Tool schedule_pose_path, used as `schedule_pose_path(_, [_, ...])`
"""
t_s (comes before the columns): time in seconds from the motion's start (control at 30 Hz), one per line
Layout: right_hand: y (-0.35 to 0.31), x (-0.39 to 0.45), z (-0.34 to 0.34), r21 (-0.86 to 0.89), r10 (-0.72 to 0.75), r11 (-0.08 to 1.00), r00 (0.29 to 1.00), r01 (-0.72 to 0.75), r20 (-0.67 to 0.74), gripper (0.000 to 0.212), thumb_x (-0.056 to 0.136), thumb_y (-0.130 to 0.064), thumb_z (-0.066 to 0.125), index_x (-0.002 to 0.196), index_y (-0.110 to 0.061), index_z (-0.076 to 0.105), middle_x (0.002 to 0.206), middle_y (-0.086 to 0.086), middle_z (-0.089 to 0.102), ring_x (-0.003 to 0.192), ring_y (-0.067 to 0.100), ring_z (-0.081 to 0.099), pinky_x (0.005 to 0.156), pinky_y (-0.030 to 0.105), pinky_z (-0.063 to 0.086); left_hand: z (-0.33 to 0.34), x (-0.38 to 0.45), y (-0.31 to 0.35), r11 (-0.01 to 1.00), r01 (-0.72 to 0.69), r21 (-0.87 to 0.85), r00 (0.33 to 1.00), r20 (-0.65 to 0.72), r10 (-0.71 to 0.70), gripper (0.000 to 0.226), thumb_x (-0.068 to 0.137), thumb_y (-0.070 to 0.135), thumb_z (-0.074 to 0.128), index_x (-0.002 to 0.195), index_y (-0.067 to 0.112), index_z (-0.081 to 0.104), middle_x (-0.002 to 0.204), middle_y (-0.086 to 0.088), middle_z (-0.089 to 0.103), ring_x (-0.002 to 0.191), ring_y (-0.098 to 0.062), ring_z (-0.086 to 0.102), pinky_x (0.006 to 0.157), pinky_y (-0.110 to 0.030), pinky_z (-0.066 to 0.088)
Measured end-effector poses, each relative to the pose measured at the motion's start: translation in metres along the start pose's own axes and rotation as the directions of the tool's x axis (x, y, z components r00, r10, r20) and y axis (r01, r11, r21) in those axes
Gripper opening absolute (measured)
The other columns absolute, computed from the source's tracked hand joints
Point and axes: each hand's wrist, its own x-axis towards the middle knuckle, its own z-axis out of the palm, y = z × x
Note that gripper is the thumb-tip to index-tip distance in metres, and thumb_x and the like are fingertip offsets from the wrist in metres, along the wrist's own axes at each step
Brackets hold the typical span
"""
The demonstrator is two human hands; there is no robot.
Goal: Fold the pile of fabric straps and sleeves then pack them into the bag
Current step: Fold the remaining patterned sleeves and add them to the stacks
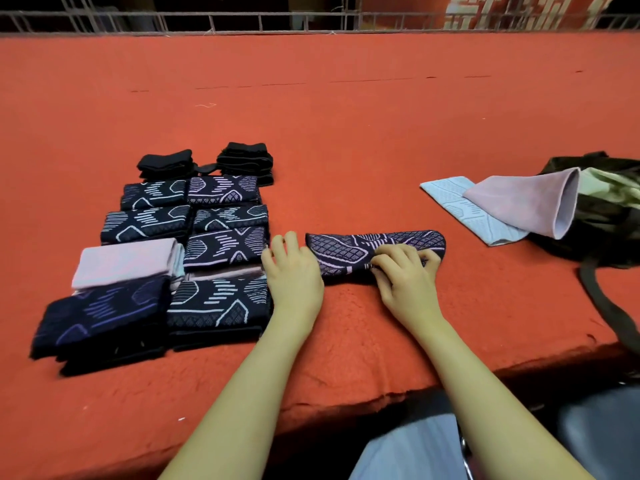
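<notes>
A dark navy sleeve with a pale purple pattern (349, 249) lies flat on the red cloth in front of me. My left hand (294, 271) rests on its left end, fingers spread. My right hand (403, 275) pinches its near edge towards the right end. To the left stand several folded patterned sleeves (221, 216) in two columns, with a folded pink one (124, 263) among them and two stacks of folded black straps (246, 161) behind. At the right a pink sleeve (519, 202) and a light blue sleeve (460, 206) lie unfolded beside the dark green bag (602, 220).
The red cloth-covered table (311, 116) stretches far back to a metal railing (311, 22). Its near edge runs diagonally just below my forearms. The bag's strap (609, 306) hangs over the table edge at the right. My lap in light trousers shows below.
</notes>
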Motion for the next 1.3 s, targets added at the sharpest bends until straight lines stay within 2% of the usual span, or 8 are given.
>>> schedule_pose_path(0.13, [0.002,-0.008,-0.004,-0.027,0.060,0.998,0.997,-0.059,0.043,0.019,0.079,-0.027,0.061,0.095,-0.022,0.068,0.107,-0.005,0.065,0.102,0.017,0.045,0.082,0.035,0.020,-0.003,-0.013,0.000,0.997,-0.075,0.015,0.995,0.072,0.074,0.038,0.081,0.010,0.040,0.108,0.011,0.065,0.121,-0.013,0.060,0.108,-0.032,0.049,0.089,-0.043,0.036])
schedule_pose_path(0.27, [0.014,-0.016,-0.008,-0.078,0.250,0.967,0.963,-0.243,0.095,0.055,0.069,-0.024,0.081,0.119,-0.011,0.061,0.123,0.007,0.060,0.109,0.025,0.043,0.086,0.036,0.021,-0.009,-0.010,0.004,0.981,-0.179,-0.071,0.933,0.303,0.192,0.048,0.102,0.024,0.028,0.149,0.015,0.025,0.159,-0.006,0.014,0.146,-0.025,0.010,0.114,-0.047,0.010])
schedule_pose_path(0.4, [0.025,-0.016,-0.010,-0.068,0.358,0.934,0.926,-0.352,0.122,0.054,0.075,-0.025,0.076,0.123,-0.007,0.059,0.126,0.011,0.058,0.112,0.035,0.052,0.090,0.038,0.021,-0.010,-0.009,0.018,0.950,-0.267,-0.165,0.921,0.248,0.302,0.063,0.096,0.055,0.025,0.143,0.015,0.041,0.154,-0.005,0.031,0.144,-0.022,0.022,0.113,-0.046,0.004])
schedule_pose_path(0.57, [0.031,-0.017,-0.011,-0.003,0.312,0.950,0.949,-0.313,-0.031,0.037,0.083,-0.039,0.048,0.100,-0.017,0.072,0.112,0.005,0.067,0.100,0.029,0.058,0.085,0.034,0.024,-0.011,-0.002,0.040,0.872,-0.426,-0.239,0.823,0.297,0.484,0.057,0.083,0.052,0.030,0.112,0.025,0.071,0.116,-0.001,0.068,0.107,-0.022,0.065,0.090,-0.043,0.049])
schedule_pose_path(0.73, [0.039,-0.011,-0.009,0.019,0.312,0.950,0.949,-0.312,-0.052,0.036,0.084,-0.039,0.047,0.101,-0.020,0.072,0.111,0.001,0.067,0.102,0.020,0.053,0.083,0.032,0.022,0.004,0.004,0.044,0.869,-0.304,-0.390,0.866,0.268,0.423,0.048,0.102,0.046,0.021,0.144,0.031,0.040,0.149,0.005,0.040,0.140,-0.017,0.032,0.112,-0.032,0.017])
schedule_pose_path(0.9, [0.044,0.001,-0.014,0.147,0.303,0.949,0.937,-0.280,-0.175,0.028,0.089,-0.036,0.051,0.100,-0.022,0.073,0.107,-0.006,0.069,0.100,0.011,0.057,0.083,0.030,0.019,0.011,0.011,0.041,0.838,-0.192,-0.511,0.925,0.190,0.328,0.042,0.103,0.036,0.033,0.143,0.029,0.041,0.148,0.006,0.042,0.140,-0.019,0.032,0.114,-0.033,0.019])
schedule_pose_path(1.1, [0.043,0.005,-0.022,0.055,0.204,0.978,0.978,-0.201,-0.051,0.035,0.092,-0.045,0.043,0.093,-0.026,0.072,0.093,-0.011,0.072,0.090,0.008,0.061,0.085,0.031,0.019,0.010,0.014,0.038,0.880,-0.325,-0.345,0.939,-0.012,0.343,0.052,0.090,0.042,0.033,0.083,0.017,0.077,0.101,-0.003,0.073,0.106,-0.025,0.064,0.090,-0.038,0.045])
schedule_pose_path(1.3, [0.033,0.005,-0.008,-0.161,0.286,0.954,0.932,-0.254,0.224,0.045,0.095,-0.046,0.039,0.072,-0.021,0.067,0.077,-0.004,0.064,0.082,0.021,0.060,0.086,0.037,0.022,0.008,0.020,0.033,0.982,-0.074,-0.174,0.843,0.515,0.155,0.060,0.100,0.052,0.019,0.153,0.026,0.014,0.161,-0.004,0.005,0.147,-0.025,0.002,0.117,-0.044,0.004])
